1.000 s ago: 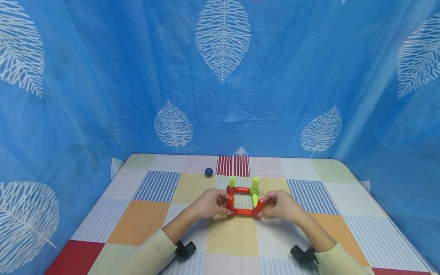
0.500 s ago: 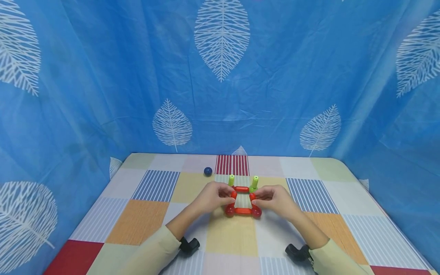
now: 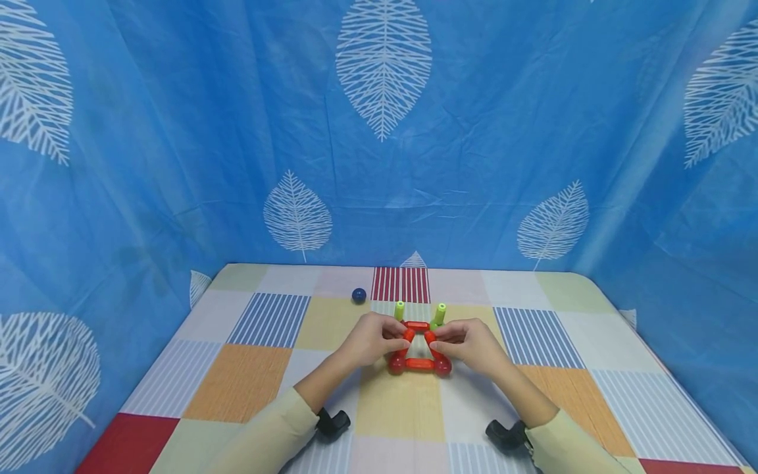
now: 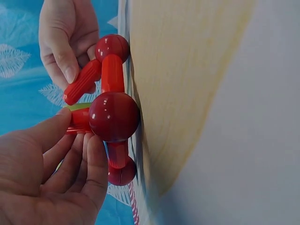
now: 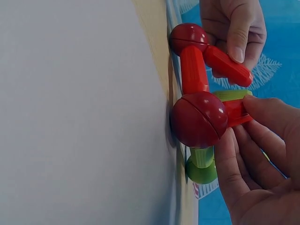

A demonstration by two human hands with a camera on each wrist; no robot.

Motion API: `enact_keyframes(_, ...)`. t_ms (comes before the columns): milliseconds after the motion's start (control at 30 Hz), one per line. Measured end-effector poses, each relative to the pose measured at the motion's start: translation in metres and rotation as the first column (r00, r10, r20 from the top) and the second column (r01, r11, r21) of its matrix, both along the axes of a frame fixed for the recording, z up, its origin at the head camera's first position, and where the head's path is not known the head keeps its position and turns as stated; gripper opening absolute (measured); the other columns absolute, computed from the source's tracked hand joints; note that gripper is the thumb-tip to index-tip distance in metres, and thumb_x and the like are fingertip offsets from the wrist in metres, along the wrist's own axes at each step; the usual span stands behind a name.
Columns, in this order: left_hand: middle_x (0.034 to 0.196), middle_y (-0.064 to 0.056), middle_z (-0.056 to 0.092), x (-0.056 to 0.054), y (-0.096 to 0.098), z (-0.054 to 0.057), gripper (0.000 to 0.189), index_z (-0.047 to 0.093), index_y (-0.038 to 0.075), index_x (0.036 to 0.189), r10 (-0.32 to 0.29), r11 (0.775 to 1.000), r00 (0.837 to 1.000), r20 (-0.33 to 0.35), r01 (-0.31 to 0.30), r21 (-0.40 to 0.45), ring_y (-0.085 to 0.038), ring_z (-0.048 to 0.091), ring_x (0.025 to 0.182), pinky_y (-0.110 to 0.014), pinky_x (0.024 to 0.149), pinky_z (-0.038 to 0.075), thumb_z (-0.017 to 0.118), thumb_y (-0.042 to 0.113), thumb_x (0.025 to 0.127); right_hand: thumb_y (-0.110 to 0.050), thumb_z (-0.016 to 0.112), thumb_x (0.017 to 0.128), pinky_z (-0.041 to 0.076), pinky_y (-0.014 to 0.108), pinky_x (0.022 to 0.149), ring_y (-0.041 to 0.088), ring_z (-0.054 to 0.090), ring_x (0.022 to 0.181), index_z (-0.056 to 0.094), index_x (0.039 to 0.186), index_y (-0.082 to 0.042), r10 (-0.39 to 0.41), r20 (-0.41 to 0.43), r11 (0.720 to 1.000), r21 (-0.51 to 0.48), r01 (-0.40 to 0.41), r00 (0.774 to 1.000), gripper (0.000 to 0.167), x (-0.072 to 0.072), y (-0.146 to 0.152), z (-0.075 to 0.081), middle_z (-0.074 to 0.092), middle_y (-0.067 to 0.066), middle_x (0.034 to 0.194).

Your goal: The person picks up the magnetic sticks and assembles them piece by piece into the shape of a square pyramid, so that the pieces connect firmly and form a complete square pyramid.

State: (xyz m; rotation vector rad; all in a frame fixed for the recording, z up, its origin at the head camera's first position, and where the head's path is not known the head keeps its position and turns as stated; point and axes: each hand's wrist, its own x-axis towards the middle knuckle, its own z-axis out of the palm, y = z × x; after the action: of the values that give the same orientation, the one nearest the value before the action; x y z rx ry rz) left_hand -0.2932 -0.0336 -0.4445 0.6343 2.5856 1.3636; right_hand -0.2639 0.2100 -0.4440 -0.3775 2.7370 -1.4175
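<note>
A square frame of toy rods and balls lies on the table, with rods rising from its corners. My left hand (image 3: 374, 337) pinches the red rod (image 3: 407, 340) that rises from the near left red ball (image 3: 397, 365). On the other side, my right hand (image 3: 472, 342) pinches the red rod (image 3: 431, 340) over the near right red ball (image 3: 442, 366). Both of these rods lean inward, their tops close together. A red crossbar (image 3: 420, 364) joins the two near balls. At the far corners stand two yellow-green rods (image 3: 399, 311); the right wrist view shows one green ball (image 5: 201, 172).
A dark blue ball (image 3: 358, 295) lies farther back, left of the frame. The patchwork tablecloth (image 3: 399, 411) covers the table, and blue leaf-print curtains (image 3: 462, 131) stand behind and at both sides. A black device (image 3: 333, 425) sits at each wrist.
Both hands moved from the near corner balls up and inward onto the upright red rods. Those rods now tilt toward each other, where they earlier stood nearer upright.
</note>
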Motion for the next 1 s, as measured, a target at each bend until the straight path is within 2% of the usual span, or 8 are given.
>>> enact_keyframes(100,0.087,0.004,0.074,0.000,-0.001,0.000,0.018,0.080,0.011,0.102,-0.002,1.000,1.000,0.013,0.002,-0.001,-0.011,0.064,0.078,-0.022,0.070,0.057,0.083,0.019,0.086,-0.019,0.083,0.086,0.059,0.021,0.075,0.016,0.072,0.089,0.078,0.109,-0.006,0.002,0.002,1.000,-0.003,-0.002,1.000,0.026,-0.001,0.001,-0.001,0.079,0.006,0.098)
enact_keyframes(200,0.087,0.005,0.073,-0.003,-0.004,0.002,0.018,0.080,0.013,0.103,0.003,1.000,1.000,0.013,-0.003,-0.002,-0.011,0.064,0.078,-0.022,0.069,0.056,0.082,0.023,0.088,-0.021,0.082,0.087,0.058,0.022,0.073,0.012,0.071,0.086,0.078,0.107,-0.008,-0.054,0.008,0.998,-0.022,0.054,0.999,0.024,-0.003,0.002,0.001,0.078,0.004,0.098)
enact_keyframes(300,0.085,0.004,0.072,-0.008,-0.008,0.005,0.014,0.079,0.013,0.100,0.069,0.998,0.997,-0.031,-0.069,0.013,-0.013,0.063,0.077,-0.025,0.068,0.056,0.077,0.025,0.093,-0.021,0.080,0.089,0.058,0.025,0.071,0.013,0.070,0.081,0.077,0.103,-0.007,-0.172,-0.020,0.982,-0.077,0.170,0.985,0.019,-0.008,0.003,0.004,0.077,0.006,0.096)
enact_keyframes(433,0.091,-0.004,0.072,-0.016,-0.009,0.005,0.013,0.074,0.008,0.102,0.184,0.983,0.976,-0.119,-0.179,0.050,-0.015,0.065,0.080,-0.028,0.073,0.059,0.074,0.018,0.094,-0.020,0.079,0.091,0.058,0.025,0.076,0.021,0.070,0.089,0.073,0.107,-0.004,-0.286,-0.068,0.953,-0.120,0.277,0.956,0.024,-0.017,0.003,0.007,0.075,0.013,0.104)
enact_keyframes(500,0.098,-0.007,0.073,-0.021,-0.007,0.002,0.018,0.072,0.006,0.108,0.191,0.981,0.971,-0.143,-0.186,0.050,-0.016,0.067,0.085,-0.028,0.077,0.060,0.076,0.013,0.093,-0.019,0.079,0.091,0.059,0.028,0.082,0.026,0.070,0.099,0.071,0.115,-0.004,-0.274,-0.055,0.957,-0.110,0.267,0.960,0.029,-0.021,0.002,0.006,0.074,0.015,0.111)
enact_keyframes(633,0.104,-0.009,0.075,-0.026,0.000,-0.002,0.027,0.072,0.005,0.115,0.134,0.990,0.982,-0.132,-0.127,0.060,-0.017,0.072,0.088,-0.026,0.075,0.061,0.079,0.009,0.089,-0.015,0.078,0.091,0.060,0.038,0.091,0.030,0.071,0.108,0.070,0.124,-0.003,-0.168,-0.023,0.984,-0.063,0.166,0.986,0.036,-0.027,0.002,0.003,0.074,0.015,0.117)
enact_keyframes(767,0.101,-0.007,0.076,-0.027,0.004,-0.003,0.021,0.075,0.008,0.109,0.089,0.995,0.985,-0.146,-0.082,0.054,-0.016,0.072,0.086,-0.024,0.072,0.061,0.079,0.008,0.089,-0.010,0.079,0.089,0.060,0.038,0.092,0.027,0.073,0.104,0.075,0.116,-0.006,-0.093,-0.058,0.996,-0.018,0.092,0.994,0.028,-0.029,0.002,0.001,0.077,0.011,0.111)
enact_keyframes(1000,0.104,-0.003,0.075,-0.026,0.008,-0.001,0.021,0.079,0.011,0.110,0.023,0.998,0.982,-0.188,-0.034,-0.056,-0.012,0.069,0.089,-0.025,0.081,0.060,0.079,0.009,0.089,-0.008,0.081,0.087,0.061,0.032,0.088,0.025,0.075,0.100,0.078,0.109,-0.008,-0.016,-0.119,1.000,0.023,0.018,0.993,0.023,-0.030,0.002,0.000,0.078,0.010,0.109)
